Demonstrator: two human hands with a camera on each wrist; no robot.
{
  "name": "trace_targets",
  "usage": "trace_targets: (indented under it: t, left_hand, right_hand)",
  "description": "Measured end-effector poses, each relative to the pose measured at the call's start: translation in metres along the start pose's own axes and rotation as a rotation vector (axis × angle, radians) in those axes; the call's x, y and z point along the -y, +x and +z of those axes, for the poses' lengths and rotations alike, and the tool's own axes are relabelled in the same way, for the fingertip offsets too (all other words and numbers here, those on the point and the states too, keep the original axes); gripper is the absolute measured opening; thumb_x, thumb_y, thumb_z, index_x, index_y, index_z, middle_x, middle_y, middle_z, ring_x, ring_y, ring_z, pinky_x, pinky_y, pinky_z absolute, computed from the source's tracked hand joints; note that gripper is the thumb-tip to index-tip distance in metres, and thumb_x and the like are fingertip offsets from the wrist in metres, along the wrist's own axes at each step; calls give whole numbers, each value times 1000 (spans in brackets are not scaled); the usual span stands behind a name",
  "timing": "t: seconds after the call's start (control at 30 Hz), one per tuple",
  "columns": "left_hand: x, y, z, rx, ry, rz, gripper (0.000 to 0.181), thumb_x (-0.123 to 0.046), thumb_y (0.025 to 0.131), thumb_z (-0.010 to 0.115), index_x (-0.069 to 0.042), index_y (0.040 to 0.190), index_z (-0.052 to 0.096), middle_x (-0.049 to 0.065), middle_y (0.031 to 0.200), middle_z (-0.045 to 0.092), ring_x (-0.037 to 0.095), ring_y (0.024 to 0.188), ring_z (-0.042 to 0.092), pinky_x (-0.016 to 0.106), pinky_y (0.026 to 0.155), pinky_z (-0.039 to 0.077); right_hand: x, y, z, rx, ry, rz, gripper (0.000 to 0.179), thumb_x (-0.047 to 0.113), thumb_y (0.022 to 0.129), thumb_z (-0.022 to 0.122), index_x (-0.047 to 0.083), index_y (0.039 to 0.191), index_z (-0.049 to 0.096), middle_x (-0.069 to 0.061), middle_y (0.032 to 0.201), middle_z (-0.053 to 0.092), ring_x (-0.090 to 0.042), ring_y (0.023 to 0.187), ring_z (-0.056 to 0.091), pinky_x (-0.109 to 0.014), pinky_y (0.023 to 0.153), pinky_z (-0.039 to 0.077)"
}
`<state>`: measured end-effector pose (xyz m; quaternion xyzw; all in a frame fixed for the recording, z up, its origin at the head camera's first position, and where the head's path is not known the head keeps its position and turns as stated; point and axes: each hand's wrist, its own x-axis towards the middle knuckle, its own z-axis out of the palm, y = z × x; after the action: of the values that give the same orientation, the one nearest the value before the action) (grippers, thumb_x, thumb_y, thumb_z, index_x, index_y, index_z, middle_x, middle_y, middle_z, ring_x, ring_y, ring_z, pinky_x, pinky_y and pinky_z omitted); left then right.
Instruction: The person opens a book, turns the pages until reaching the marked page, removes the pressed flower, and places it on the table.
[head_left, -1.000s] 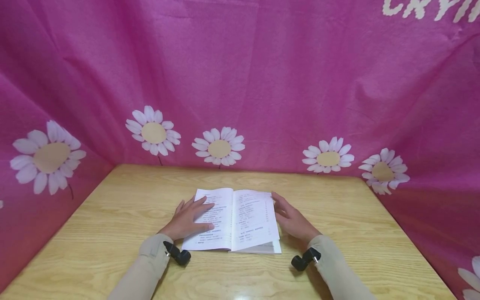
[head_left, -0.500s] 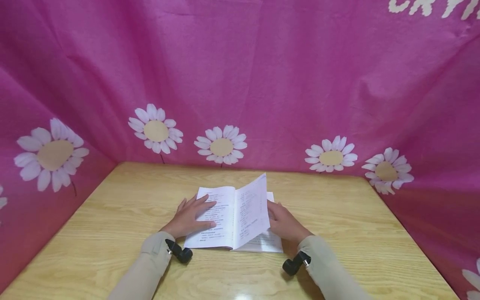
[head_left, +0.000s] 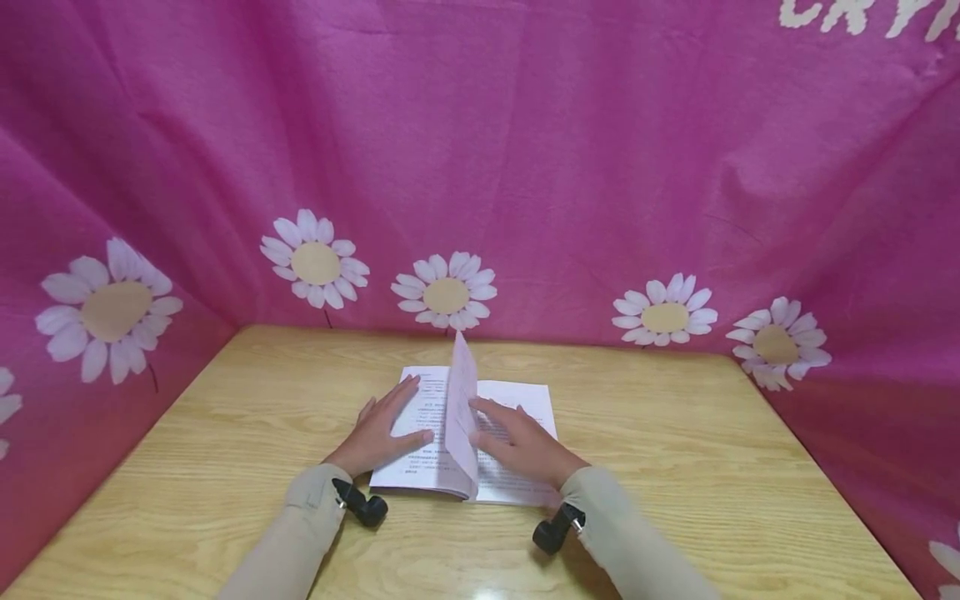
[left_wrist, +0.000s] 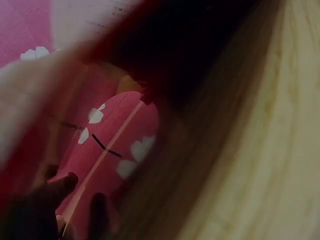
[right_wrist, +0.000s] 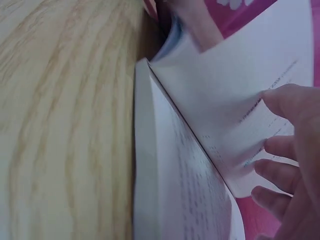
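Note:
An open book [head_left: 517, 487] with printed text lies on the wooden table. One leaf [head_left: 461, 408] stands nearly upright at its spine. My left hand [head_left: 381, 435] rests with spread fingers on the left-hand page. Over the right-hand page, my right hand [head_left: 525, 443] touches the raised leaf with outstretched fingertips. In the right wrist view, the fingers [right_wrist: 277, 172] all lie along one face of the leaf [right_wrist: 220, 100], not curled round it. The left wrist view is dark and blurred, with only parts of the left hand showing.
The wooden table [head_left: 247, 400] extends around the book. A pink cloth [head_left: 540, 183] printed with white daisies hangs behind it and at both sides. Small black cameras [head_left: 363, 504] are strapped at both wrists, over light sleeves.
The right hand has moved leftward from the book's right edge, swinging the leaf up from the right side to upright at the spine. The left hand has stayed on the left-hand page.

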<state>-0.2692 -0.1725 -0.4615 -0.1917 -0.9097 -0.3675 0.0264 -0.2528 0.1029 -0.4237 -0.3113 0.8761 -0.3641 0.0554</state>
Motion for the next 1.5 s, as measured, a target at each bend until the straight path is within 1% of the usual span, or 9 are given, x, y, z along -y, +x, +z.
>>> trace_targets:
  t: [0.13,0.27,0.4,0.63,0.73,0.9,1.13,1.27,1.5]
  left_hand:
    - [0,2,0,-36,-95,-37,64,-49,102,35,-15,155,21,7,158,24,28,145,19,54,116,-3]
    - [0,4,0,-58,-187,-65,62,-47,104,20,-12,155,19,9,158,24,29,146,19,52,116,-4]
    - [-1,4,-1,-62,-238,-113,63,-47,104,20,-13,156,12,7,160,17,27,147,12,50,117,-4]
    - [-5,5,-1,-63,-297,-232,64,-46,103,33,-28,156,3,0,162,8,23,148,6,51,118,5]
    - [-4,4,-1,-68,-270,-208,66,-44,102,36,-27,156,3,1,163,6,23,148,6,51,117,7]
    - [-1,2,-1,-87,-231,-109,64,-42,102,41,-23,156,12,2,163,6,23,148,8,54,117,9]
    - [0,-1,-3,-89,-201,0,55,-44,101,43,-18,150,37,1,160,20,25,146,17,59,115,3]
    - [-1,-2,-3,-77,-135,9,56,-46,100,46,-15,146,43,3,157,29,28,145,22,60,114,3]
    - [-1,0,0,-29,-27,-47,61,-48,98,48,-11,146,42,5,155,31,29,144,24,52,117,2]
  right_hand:
    - [4,4,6,34,3,9,60,44,99,51,18,150,36,3,154,34,-13,143,25,-52,118,4]
    - [7,7,13,55,-23,15,59,46,99,49,17,149,38,2,156,30,-14,143,24,-51,118,5]
    - [8,10,20,71,-64,14,58,47,98,49,16,147,41,1,157,29,-16,144,24,-51,118,8]
    - [15,13,24,88,-113,20,58,47,98,49,13,146,43,-4,156,30,-20,144,24,-55,116,10]
    - [18,13,25,94,-139,33,60,48,98,47,14,147,42,-4,157,29,-21,144,24,-56,116,11]
    - [19,14,27,94,-159,39,60,49,98,47,14,147,42,-4,157,28,-22,145,23,-58,115,11]
    - [22,14,31,92,-208,45,60,50,98,45,15,147,41,-2,158,26,-24,146,19,-59,115,7]
    - [25,14,33,103,-235,61,62,54,99,40,17,149,39,-1,159,23,-24,147,16,-59,115,5]
    - [23,15,33,105,-242,53,61,55,100,33,17,148,40,-1,158,24,-24,146,17,-59,115,8]
